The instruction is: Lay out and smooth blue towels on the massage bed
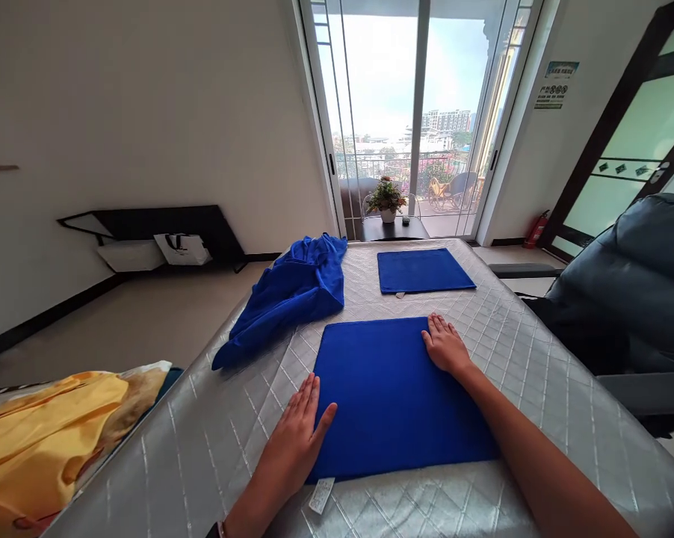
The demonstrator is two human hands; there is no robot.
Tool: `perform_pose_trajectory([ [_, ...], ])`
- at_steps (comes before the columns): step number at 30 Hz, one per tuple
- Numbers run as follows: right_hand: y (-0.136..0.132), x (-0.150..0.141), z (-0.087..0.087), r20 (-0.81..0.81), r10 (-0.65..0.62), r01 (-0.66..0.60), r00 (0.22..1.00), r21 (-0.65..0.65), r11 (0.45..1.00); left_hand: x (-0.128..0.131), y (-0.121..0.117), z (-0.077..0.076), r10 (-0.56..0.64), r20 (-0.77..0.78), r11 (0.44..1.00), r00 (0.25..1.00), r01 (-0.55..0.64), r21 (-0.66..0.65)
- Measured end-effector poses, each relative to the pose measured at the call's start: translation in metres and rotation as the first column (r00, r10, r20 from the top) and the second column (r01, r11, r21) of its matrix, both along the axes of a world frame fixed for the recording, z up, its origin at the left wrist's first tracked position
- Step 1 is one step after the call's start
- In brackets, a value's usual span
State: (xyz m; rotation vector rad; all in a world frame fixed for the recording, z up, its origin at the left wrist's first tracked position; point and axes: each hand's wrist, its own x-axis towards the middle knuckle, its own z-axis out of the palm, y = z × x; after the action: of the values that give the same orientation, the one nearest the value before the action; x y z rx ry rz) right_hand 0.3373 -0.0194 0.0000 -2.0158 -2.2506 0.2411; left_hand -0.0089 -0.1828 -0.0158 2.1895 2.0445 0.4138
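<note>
Mattress (202, 448) cut off below; right hand (447, 345) partly hides nearer blue cloth (393, 396).

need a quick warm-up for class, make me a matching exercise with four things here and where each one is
1. left hand
2. right hand
3. crumpled cloth
4. potted plant

A. on the small dark table
B. at the far right corner of the near flat cloth
C. heaped on the mattress, toward its far left
D. at the left edge of the near flat cloth

Pairs: 1-D, 2-B, 3-C, 4-A
</note>
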Motion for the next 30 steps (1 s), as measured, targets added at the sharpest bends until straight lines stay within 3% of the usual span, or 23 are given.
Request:
perform_pose_trajectory([
  [5, -0.001, 0.000, -0.001, -0.011, 0.007, -0.007, 1.000, 0.013, 1.000, 0.017, 0.006, 0.032, -0.112, -0.027, 0.994, 0.993, 0.112, 0.007],
  [7, -0.001, 0.000, -0.001, -0.014, 0.007, -0.007, 1.000, 0.017, 1.000, 0.043, 0.021, 0.047, -0.224, -0.053, 0.974, 0.973, 0.225, 0.010],
  [10, -0.002, -0.001, 0.001, -0.010, 0.009, -0.009, 1.000, 0.028, 1.000, 0.102, 0.059, 0.063, -0.361, -0.088, 0.928, 0.928, 0.367, 0.058],
  [14, -0.002, 0.002, -0.001, 0.021, 0.038, -0.038, 0.999, 0.037, 0.999, 0.186, 0.120, 0.061, -0.403, -0.067, 0.903, 0.913, 0.409, 0.135],
  [17, -0.002, 0.005, -0.005, 0.046, 0.078, -0.080, 0.996, 0.042, 0.996, 0.225, 0.150, 0.047, -0.369, -0.025, 0.920, 0.929, 0.369, 0.130],
  [20, -0.001, 0.008, -0.009, 0.042, 0.094, -0.096, 0.995, 0.047, 0.994, 0.236, 0.162, 0.033, -0.321, 0.013, 0.946, 0.947, 0.319, 0.063],
  [23, 0.000, 0.007, -0.009, 0.029, 0.090, -0.092, 0.995, 0.037, 0.995, 0.230, 0.162, 0.025, -0.316, 0.026, 0.949, 0.948, 0.315, 0.026],
  [30, -0.001, 0.003, -0.005, 0.004, 0.039, -0.039, 0.999, 0.052, 0.998, 0.207, 0.155, 0.028, -0.301, 0.001, 0.954, 0.954, 0.301, -0.013],
])
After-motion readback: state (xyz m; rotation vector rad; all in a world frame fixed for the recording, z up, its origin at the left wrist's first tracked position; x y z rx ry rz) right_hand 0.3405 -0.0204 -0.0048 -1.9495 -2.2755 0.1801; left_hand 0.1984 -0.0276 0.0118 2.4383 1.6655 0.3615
